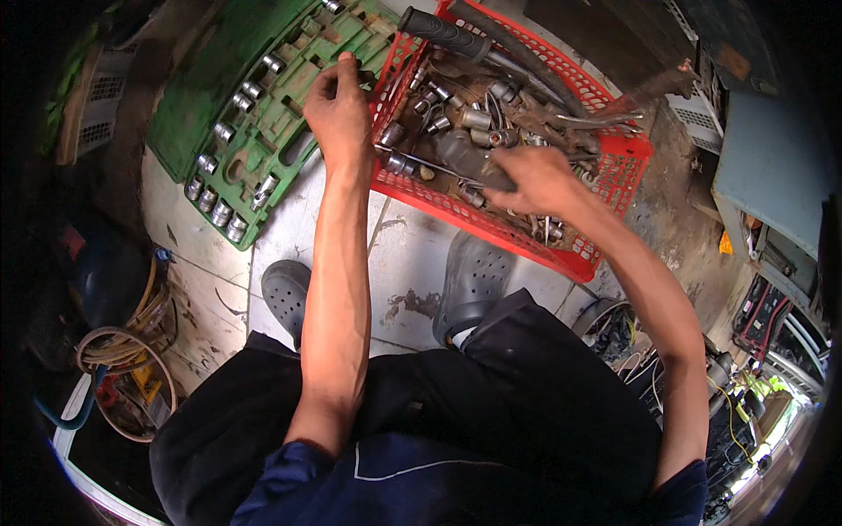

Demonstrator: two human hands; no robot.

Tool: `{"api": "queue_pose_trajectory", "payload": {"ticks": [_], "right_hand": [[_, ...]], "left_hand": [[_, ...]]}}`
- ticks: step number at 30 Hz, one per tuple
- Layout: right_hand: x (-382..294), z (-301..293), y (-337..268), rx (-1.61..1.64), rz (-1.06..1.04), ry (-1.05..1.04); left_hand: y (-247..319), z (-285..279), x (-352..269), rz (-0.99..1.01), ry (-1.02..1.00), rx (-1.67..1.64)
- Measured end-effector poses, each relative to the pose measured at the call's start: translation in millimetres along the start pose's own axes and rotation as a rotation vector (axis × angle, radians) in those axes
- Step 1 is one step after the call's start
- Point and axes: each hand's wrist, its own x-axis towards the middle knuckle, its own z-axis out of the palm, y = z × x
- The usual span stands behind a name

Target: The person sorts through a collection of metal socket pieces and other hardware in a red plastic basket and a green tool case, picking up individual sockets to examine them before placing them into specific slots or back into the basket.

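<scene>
On the floor lies an open green socket case [283, 118], with several chrome sockets [223, 212] along its left and lower edges and other recesses bare. My left hand [339, 108] is over the case's right side, fingers curled; whether something is between them cannot be told. To the right stands a red plastic basket [480, 227] full of loose sockets [477, 119] and tools. Inside it my right hand [529, 177] is at a dark, grimy cylindrical piece [464, 154], its fingers partly hidden and blurred. A black-gripped metal handle [447, 36] lies across the basket's upper edge.
My feet in grey clogs [477, 279] are on the tiled floor [401, 283] just below the basket. A coiled hose [125, 329] is at the left. A blue-grey metal cabinet [766, 171] stands at the right, with cables [631, 361] below it.
</scene>
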Motion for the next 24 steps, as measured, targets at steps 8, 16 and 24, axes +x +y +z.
{"api": "queue_pose_trajectory", "payload": {"ticks": [8, 16, 24], "right_hand": [[-25.0, -30.5, 59.1, -0.144, 0.211, 0.058], [-17.3, -35.1, 46.0, -0.175, 0.419, 0.018], [5.8, -60.9, 17.4, 0.975, 0.23, -0.1]], "left_hand": [[-0.9, 3.6, 0.2, -0.001, -0.023, -0.052], [5.3, -4.8, -1.2, -0.1, -0.043, -0.161], [13.0, -10.1, -25.7, 0.148, -0.064, -0.186]]}}
